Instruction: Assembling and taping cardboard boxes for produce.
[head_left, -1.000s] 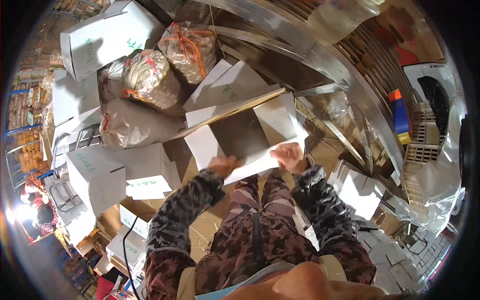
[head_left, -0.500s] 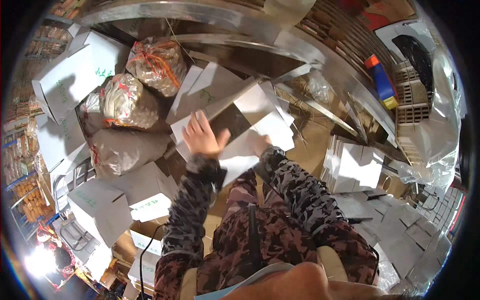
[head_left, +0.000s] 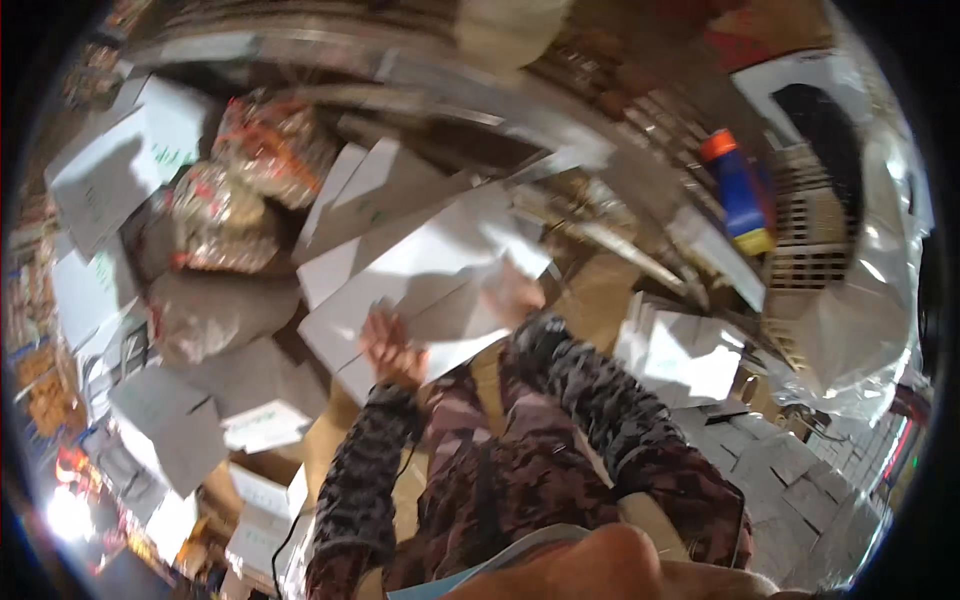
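A white cardboard carton [head_left: 420, 285] lies in front of me, slightly tilted, with its top flaps folded in over the opening. My left hand [head_left: 392, 350] rests on its near left part, fingers spread and nothing held. At the carton's right end, my right hand [head_left: 515, 295] lies on the flap; it is smeared by motion, but the fingers look stretched out. Beyond the carton another white carton [head_left: 385, 190] leans with its panels showing. Shadows of my hands fall across the closed flaps.
Filled clear plastic bags [head_left: 225, 220] and a full sack [head_left: 220, 310] sit at left among white cartons [head_left: 165, 425]. Flattened cartons [head_left: 680, 350] are stacked at right. Farther right are a blue bottle with an orange cap [head_left: 738, 190] and a beige plastic crate [head_left: 805, 235].
The carton's opening, dark half a second ago, is now covered by its flaps. My left hand has drawn nearer to me, and the whole view has shifted slightly.
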